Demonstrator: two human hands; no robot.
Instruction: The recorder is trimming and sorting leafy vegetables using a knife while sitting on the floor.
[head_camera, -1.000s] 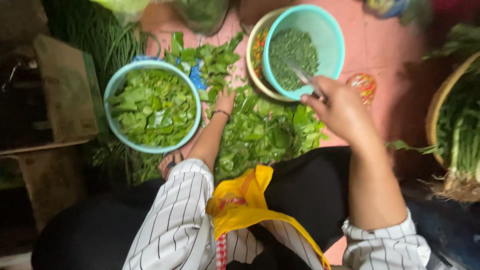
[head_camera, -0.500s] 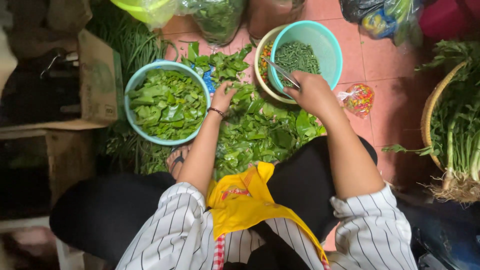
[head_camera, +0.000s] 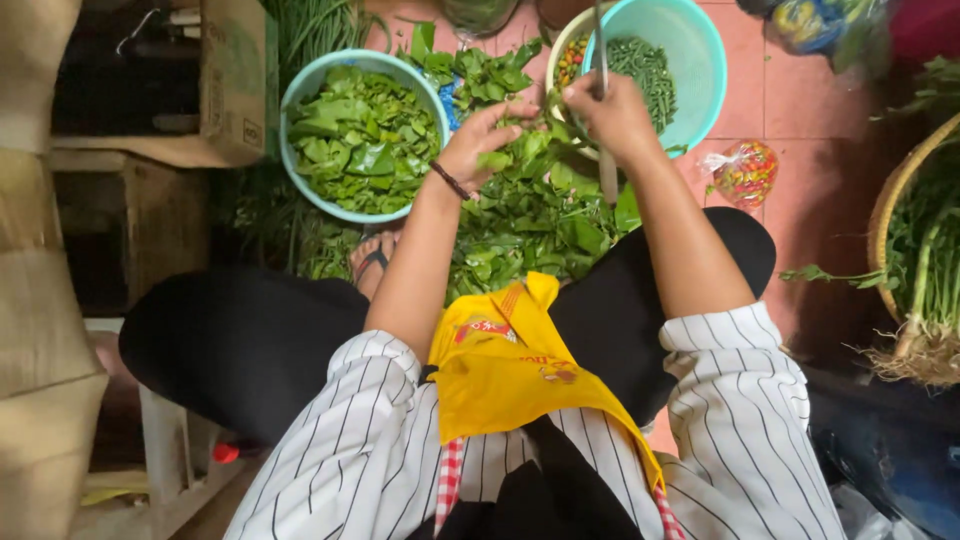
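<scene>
Just above the lap of a seated person in a striped shirt, both hands work over a heap of green leaves (head_camera: 540, 215) on the tiled floor (head_camera: 800, 120). Left hand (head_camera: 485, 135), fingers spread and loosely curled, rests on the top of the heap, pinching at a leaf, likely to steady it. Right hand (head_camera: 612, 115) is closed round a knife (head_camera: 603, 100), just beside the left. The knife's long axis runs nearly straight up and down in the view; which end is the blade I cannot tell, as the hand hides the middle. The heap lies between the knees, within easy reach. A teal bowl (head_camera: 300, 100) full of flat leaves sits to the left of the hands, touching the heap. Another teal bowl (head_camera: 700, 60) holding chopped greens sits just beyond the right hand. A small bag of red chillies (head_camera: 745, 172) lies to the right, and a basket (head_camera: 895, 200) of rooted greens stands at the far right edge.
</scene>
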